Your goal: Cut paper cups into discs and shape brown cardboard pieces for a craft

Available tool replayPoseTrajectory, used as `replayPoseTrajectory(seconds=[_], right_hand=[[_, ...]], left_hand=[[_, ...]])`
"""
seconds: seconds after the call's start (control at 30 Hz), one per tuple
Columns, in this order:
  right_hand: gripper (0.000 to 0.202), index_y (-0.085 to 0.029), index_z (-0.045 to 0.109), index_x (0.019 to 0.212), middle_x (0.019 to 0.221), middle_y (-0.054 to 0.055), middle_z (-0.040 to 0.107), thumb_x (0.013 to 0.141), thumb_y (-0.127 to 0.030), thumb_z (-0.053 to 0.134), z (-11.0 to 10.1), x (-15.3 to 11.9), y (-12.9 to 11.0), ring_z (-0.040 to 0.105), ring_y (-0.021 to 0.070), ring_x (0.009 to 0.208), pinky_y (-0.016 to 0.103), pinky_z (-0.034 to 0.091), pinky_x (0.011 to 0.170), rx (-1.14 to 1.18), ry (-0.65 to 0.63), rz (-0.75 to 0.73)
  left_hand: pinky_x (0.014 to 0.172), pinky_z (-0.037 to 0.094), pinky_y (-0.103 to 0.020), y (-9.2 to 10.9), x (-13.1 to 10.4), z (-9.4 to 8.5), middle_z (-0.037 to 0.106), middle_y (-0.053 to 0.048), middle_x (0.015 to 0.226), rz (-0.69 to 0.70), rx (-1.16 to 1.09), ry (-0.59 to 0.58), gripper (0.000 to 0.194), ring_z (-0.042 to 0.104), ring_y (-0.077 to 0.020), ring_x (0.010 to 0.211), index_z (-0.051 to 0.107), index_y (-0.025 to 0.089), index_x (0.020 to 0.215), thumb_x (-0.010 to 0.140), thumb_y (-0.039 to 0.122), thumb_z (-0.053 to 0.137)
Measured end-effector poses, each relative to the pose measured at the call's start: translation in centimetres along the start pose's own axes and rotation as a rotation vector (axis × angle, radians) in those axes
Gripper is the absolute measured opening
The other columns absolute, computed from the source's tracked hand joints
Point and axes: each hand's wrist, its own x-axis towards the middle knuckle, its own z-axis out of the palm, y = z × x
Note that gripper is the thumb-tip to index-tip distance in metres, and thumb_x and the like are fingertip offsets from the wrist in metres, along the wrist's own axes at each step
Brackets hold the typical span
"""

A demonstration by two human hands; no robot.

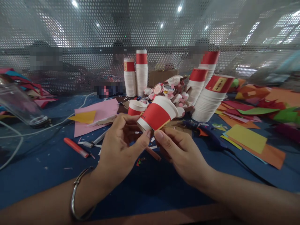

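Tilted above the table, a white paper cup (167, 107) with a red paper band (153, 115) round it is held between both hands. My left hand (122, 147) grips the cup's base end with thumb and fingers. At the band's lower edge, near a yellow strip (163, 124), my right hand (180, 147) pinches with thumb and forefinger. Behind my left fingers stands another red-banded paper cup (137, 107), partly hidden. A pile of round printed paper pieces (168, 89) lies just beyond the held cup.
Tall cup stacks (142, 78) stand at the back, with more stacks (208, 104) to the right. A blue glue gun (211, 136) and coloured paper sheets (248, 137) lie right. Pink paper (100, 112), a red marker (76, 147) and a glass jar (21, 100) are left.
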Motion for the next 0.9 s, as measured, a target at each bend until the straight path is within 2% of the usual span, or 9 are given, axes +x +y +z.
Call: replayPoseTrajectory(seconds=[0.27, 0.5, 0.7, 0.9], right_hand=[[0.046, -0.02, 0.05, 0.068, 0.056, -0.007, 0.039, 0.096, -0.053, 0.063, -0.03, 0.08, -0.15, 0.032, 0.006, 0.047, 0.022, 0.024, 0.041, 0.028, -0.003, -0.029], [0.044, -0.02, 0.051, 0.069, 0.057, -0.008, 0.034, 0.092, -0.054, 0.068, 0.1, 0.08, -0.25, 0.024, 0.0054, 0.046, 0.022, 0.014, 0.037, 0.096, -0.001, 0.039], [0.048, -0.02, 0.049, 0.068, 0.059, -0.007, 0.036, 0.09, -0.058, 0.069, 0.06, 0.2, -0.01, 0.029, 0.0055, 0.048, 0.021, 0.017, 0.038, 0.083, 0.003, 0.037], [0.045, -0.02, 0.051, 0.071, 0.06, -0.007, 0.037, 0.092, -0.056, 0.068, 0.09, -0.02, 0.04, 0.028, 0.0055, 0.049, 0.021, 0.018, 0.039, 0.092, 0.006, 0.034]], left_hand=[[0.08, 0.062, -0.027, 0.02, 0.39, 0.23, 0.075, -0.007, 0.107, 0.017, -0.018, 0.007, 0.033, 0.074, -0.0168, 0.091, 0.062, 0.016, 0.113, 0.084, 0.019, 0.078], [0.09, 0.062, -0.035, -0.35, 0.4, 0.37, 0.077, -0.009, 0.116, -0.084, -0.186, -0.022, 0.031, 0.074, -0.0218, 0.106, 0.062, 0.02, 0.117, 0.089, 0.024, 0.075], [0.098, 0.06, -0.044, -0.13, 0.57, 0.13, 0.077, -0.009, 0.119, -0.029, -0.078, -0.008, 0.042, 0.072, -0.0259, 0.111, 0.066, 0.021, 0.123, 0.083, 0.022, 0.08], [0.099, 0.058, -0.04, -0.42, 0.38, -0.01, 0.075, -0.008, 0.121, 0.029, -0.035, -0.017, 0.044, 0.071, -0.0242, 0.112, 0.065, 0.021, 0.125, 0.084, 0.024, 0.081]])
